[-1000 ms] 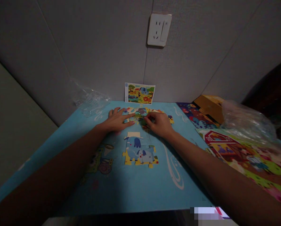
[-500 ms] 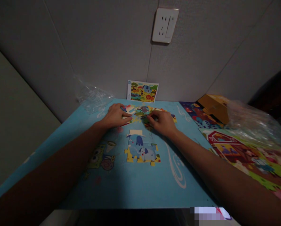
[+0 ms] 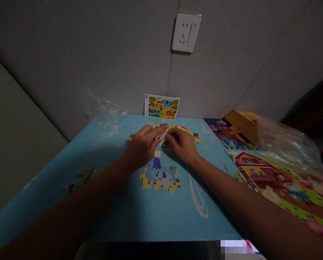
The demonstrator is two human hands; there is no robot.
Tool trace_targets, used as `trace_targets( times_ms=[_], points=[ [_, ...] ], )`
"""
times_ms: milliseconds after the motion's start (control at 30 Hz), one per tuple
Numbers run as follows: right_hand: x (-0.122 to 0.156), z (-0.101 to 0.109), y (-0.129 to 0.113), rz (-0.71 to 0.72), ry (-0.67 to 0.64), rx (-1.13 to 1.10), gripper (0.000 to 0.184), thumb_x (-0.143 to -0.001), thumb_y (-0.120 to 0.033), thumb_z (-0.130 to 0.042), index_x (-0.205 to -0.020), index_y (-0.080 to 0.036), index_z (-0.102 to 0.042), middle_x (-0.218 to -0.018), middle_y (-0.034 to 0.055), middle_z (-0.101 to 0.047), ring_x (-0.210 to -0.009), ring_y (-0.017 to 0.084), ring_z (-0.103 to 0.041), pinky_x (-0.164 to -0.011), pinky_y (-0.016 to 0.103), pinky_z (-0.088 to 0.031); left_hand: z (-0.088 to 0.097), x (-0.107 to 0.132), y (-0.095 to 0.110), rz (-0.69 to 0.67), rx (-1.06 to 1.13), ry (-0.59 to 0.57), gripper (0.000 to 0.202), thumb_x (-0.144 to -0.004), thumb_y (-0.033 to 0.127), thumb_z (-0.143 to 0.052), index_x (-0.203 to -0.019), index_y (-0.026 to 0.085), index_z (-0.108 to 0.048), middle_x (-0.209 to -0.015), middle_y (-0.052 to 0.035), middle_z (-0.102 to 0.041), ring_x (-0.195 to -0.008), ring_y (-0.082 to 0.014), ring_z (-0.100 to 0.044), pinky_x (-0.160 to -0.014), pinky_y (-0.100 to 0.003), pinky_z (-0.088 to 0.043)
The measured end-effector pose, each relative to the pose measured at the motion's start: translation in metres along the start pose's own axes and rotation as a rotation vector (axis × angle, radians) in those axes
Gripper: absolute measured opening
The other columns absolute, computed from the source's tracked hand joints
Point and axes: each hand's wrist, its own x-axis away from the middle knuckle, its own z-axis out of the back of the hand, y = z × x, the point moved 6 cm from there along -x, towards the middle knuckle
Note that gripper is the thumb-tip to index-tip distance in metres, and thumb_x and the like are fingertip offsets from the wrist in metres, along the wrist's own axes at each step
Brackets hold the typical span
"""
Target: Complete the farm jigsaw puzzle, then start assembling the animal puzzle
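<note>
Over the back of the table, my left hand (image 3: 143,142) is closed with a puzzle piece (image 3: 163,135), red and white on its face, tilted up between thumb and fingers. My right hand (image 3: 184,144) is right beside it, fingertips pinched together near the piece's right edge; what they grip is hidden. Behind and around both hands lie several loose puzzle pieces (image 3: 183,128), partly covered. Nearer to me is a joined section of puzzle with blue elephants (image 3: 161,177), a pale tab showing at its top beside my left wrist.
A small picture card (image 3: 162,107) leans against the wall. Crumpled clear plastic (image 3: 105,115) lies at the back left. On the right are a farm picture sheet (image 3: 280,184), an orange-brown box (image 3: 242,126) and more clear plastic (image 3: 288,139). A socket (image 3: 187,32) is on the wall.
My left hand has moved right and toward my right hand, lifting and tilting a puzzle piece. My right hand stays nearly in place, fingers still pinched. The view has shifted slightly.
</note>
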Motion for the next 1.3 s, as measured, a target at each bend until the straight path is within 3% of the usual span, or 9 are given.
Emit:
trace_targets(
  times_ms=[133, 233, 367, 533, 700, 867, 933, 1033, 1300],
  points=[
    [0.0, 0.009, 0.0, 0.006, 0.122, -0.047, 0.018, -0.091, -0.033, -0.047, -0.085, -0.019, -0.057, -0.083, 0.0052, -0.064, -0.074, 0.017, -0.056, -0.068, 0.029, -0.041, 0.003, 0.01, -0.009, 0.121, 0.062, 0.037, 0.024, -0.085, 0.023, -0.065, -0.109, 0.021, -0.068, -0.085, -0.0031, -0.067, -0.079, -0.0175, -0.064, -0.076, -0.03, -0.054],
    [0.001, 0.001, 0.003, -0.025, 0.075, -0.193, 0.019, -0.092, -0.036, -0.046, -0.088, -0.02, -0.054, -0.078, 0.0019, -0.061, -0.07, 0.016, -0.056, -0.067, 0.028, -0.043, 0.002, 0.01, -0.033, 0.221, 0.094, 0.046, 0.014, -0.081, 0.03, -0.069, -0.089, 0.019, -0.067, -0.08, -0.0018, -0.069, -0.073, -0.0167, -0.064, -0.071, -0.029, -0.052],
    [0.001, -0.01, 0.008, -0.071, 0.012, -0.346, 0.019, -0.091, -0.036, -0.049, -0.09, -0.019, -0.056, -0.075, 0.0011, -0.06, -0.067, 0.015, -0.056, -0.061, 0.026, -0.043, -0.007, 0.008, -0.053, 0.26, 0.107, -0.086, 0.023, -0.083, 0.039, -0.064, -0.075, 0.018, -0.065, -0.069, -0.0011, -0.067, -0.063, -0.0148, -0.06, -0.064, -0.028, -0.047],
    [-0.001, -0.009, 0.014, -0.119, 0.064, -0.381, 0.025, -0.088, -0.04, -0.055, -0.1, -0.019, -0.06, -0.064, -0.0034, -0.052, -0.056, 0.012, -0.047, -0.053, 0.025, -0.035, -0.018, 0.013, -0.046, 0.145, 0.155, -0.259, 0.032, -0.086, 0.035, -0.056, -0.061, 0.018, -0.064, -0.061, -0.0019, -0.064, -0.059, -0.0138, -0.055, -0.062, -0.029, -0.043],
    [0.001, -0.008, 0.011, -0.153, 0.064, -0.45, 0.026, -0.084, -0.04, -0.062, -0.097, -0.018, -0.062, -0.059, -0.0049, -0.052, -0.052, 0.01, -0.044, -0.051, 0.024, -0.033, -0.029, 0.018, -0.023, -0.088, 0.282, -0.439, 0.029, -0.086, 0.037, -0.062, -0.062, 0.023, -0.07, -0.06, -0.0024, -0.066, -0.065, -0.0164, -0.057, -0.068, -0.032, -0.045],
    [0.001, -0.008, 0.006, -0.126, 0.053, -0.502, 0.022, -0.082, -0.04, -0.062, -0.085, -0.018, -0.062, -0.058, -0.005, -0.05, -0.05, 0.009, -0.041, -0.049, 0.023, -0.03, -0.022, 0.012, -0.027, -0.101, 0.164, -0.31, 0.029, -0.073, 0.042, -0.08, -0.061, 0.02, -0.065, -0.061, -0.0009, -0.064, -0.069, -0.017, -0.057, -0.068, -0.03, -0.043],
    [0.001, -0.009, 0.005, -0.111, 0.032, -0.502, 0.023, -0.082, -0.04, -0.061, -0.083, -0.017, -0.062, -0.059, -0.0042, -0.052, -0.051, 0.009, -0.043, -0.049, 0.023, -0.03, -0.018, 0.011, -0.03, -0.077, 0.11, -0.245, 0.034, -0.064, 0.043, -0.087, -0.074, 0.019, -0.065, -0.067, 0.0003, -0.064, -0.071, -0.0168, -0.058, -0.068, -0.029, -0.043],
    [0.001, -0.012, 0.002, -0.07, -0.019, -0.501, 0.023, -0.082, -0.039, -0.061, -0.084, -0.016, -0.063, -0.058, -0.0037, -0.053, -0.05, 0.009, -0.044, -0.049, 0.024, -0.031, -0.019, 0.013, -0.029, -0.099, 0.092, -0.24, 0.057, -0.057, 0.041, -0.091, -0.1, 0.017, -0.063, -0.083, -0.0011, -0.067, -0.076, -0.0174, -0.06, -0.07, -0.028, -0.044],
    [0.001, -0.015, 0.004, -0.078, -0.063, -0.516, 0.023, -0.082, -0.039, -0.063, -0.086, -0.016, -0.063, -0.055, -0.0054, -0.05, -0.049, 0.009, -0.041, -0.05, 0.024, -0.031, -0.022, 0.016, -0.026, -0.18, 0.086, -0.248, 0.049, -0.062, 0.038, -0.09, -0.096, 0.017, -0.061, -0.08, -0.001, -0.065, -0.08, -0.0193, -0.06, -0.074, -0.029, -0.045]
  ],
)
